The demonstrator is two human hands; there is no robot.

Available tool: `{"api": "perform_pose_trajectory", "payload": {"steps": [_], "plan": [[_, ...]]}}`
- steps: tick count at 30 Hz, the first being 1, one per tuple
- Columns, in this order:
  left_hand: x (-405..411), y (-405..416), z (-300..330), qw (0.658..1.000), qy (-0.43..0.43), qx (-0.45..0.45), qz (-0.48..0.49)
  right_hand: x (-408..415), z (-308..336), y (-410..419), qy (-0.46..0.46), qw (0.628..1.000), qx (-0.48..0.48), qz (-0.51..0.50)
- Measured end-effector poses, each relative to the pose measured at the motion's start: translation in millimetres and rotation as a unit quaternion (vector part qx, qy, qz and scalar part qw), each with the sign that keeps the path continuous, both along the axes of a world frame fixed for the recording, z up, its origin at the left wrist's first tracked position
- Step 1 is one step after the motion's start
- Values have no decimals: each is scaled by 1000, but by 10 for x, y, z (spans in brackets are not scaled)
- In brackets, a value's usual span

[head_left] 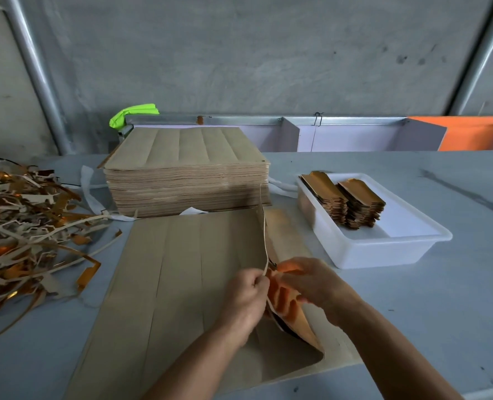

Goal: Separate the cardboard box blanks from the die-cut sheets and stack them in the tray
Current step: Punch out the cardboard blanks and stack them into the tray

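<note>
A brown die-cut sheet [181,272] lies flat on the table in front of me, cut into long strips. Its right edge is lifted and curls upward, showing a shiny orange-gold underside [291,310]. My left hand [246,298] pinches the raised thin edge strip [264,226] of the sheet. My right hand [311,281] grips the lifted gold-faced part from the right. A white plastic tray [384,249] stands to the right and holds two stacks of separated blanks [346,203].
A tall pile of uncut sheets [187,174] stands behind the working sheet. A heap of torn waste strips [22,226] covers the table's left side. Grey wall, metal rail, a green object [132,114] and an orange panel [470,134] lie behind.
</note>
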State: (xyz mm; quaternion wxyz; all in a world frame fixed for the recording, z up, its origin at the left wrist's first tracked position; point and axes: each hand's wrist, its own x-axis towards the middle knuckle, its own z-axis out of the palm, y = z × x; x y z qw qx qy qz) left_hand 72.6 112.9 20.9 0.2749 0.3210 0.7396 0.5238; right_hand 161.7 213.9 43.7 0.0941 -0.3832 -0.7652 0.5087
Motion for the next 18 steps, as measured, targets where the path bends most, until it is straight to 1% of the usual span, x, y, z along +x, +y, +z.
{"api": "perform_pose_trajectory", "payload": {"steps": [1,2,4,5,10,11,12,14,16,17,18], "plan": [[11,11,8,999,-30,14,8,-1,-20,-9,-4,1000,8,-5],[23,20,7,996,-79,31,16,0,-32,-16,-5,1000,9,-12],[65,29,27,974,-215,69,11,2,-66,-5,8,1000,-4,-25],[84,36,27,962,-261,79,5,7,-73,-3,14,999,-12,-26],[84,78,-22,942,-325,63,48,80,-116,17,30,998,-47,3],[67,90,10,942,-326,58,57,88,-113,0,28,998,-49,16],[48,111,53,953,-295,36,64,87,-107,-29,27,998,-42,31],[6,174,100,981,-180,-18,72,65,-115,-98,3,998,3,69],[-47,226,119,992,-61,-56,95,38,-121,-155,-22,992,65,104],[-76,237,125,992,-37,-61,105,33,-113,-165,-30,990,78,111],[-113,237,123,991,-56,-50,110,39,-98,-161,-35,992,64,106]]}}
